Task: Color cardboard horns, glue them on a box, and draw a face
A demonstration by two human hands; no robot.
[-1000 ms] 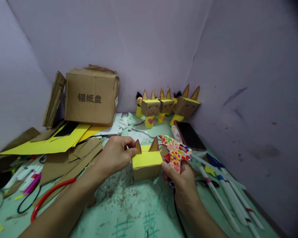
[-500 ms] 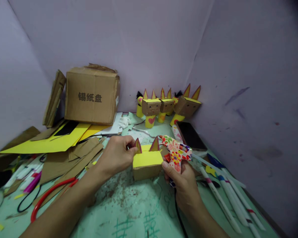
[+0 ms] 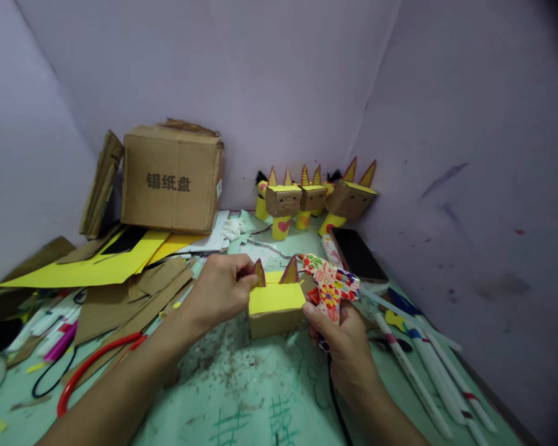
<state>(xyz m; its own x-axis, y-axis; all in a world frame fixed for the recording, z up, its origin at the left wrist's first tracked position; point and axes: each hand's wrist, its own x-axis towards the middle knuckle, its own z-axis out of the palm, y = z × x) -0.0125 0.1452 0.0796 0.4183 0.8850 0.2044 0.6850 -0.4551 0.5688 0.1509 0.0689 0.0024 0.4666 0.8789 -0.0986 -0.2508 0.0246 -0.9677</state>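
Note:
A small cardboard box (image 3: 275, 323) with a yellow paper top sits in front of me. Two pointed ears with dark red edges stand on it, a left ear (image 3: 260, 272) and a right ear (image 3: 289, 271). My left hand (image 3: 226, 286) pinches the left ear between thumb and fingertips. In my right hand (image 3: 346, 337) is a flower-patterned hot glue gun (image 3: 328, 288), gripped by its handle, nozzle pointing up and left. A translucent glue stick (image 3: 400, 313) sticks out of its back. My right thumb is at the box's right edge.
Finished box-headed figures (image 3: 283, 204) stand at the back wall beside a phone (image 3: 360, 254). A large carton (image 3: 172, 179), yellow sheets (image 3: 84, 266) and cardboard scraps (image 3: 111, 306) lie left. Red-handled scissors (image 3: 93, 359) are near my left forearm; white markers (image 3: 439, 378) lie right.

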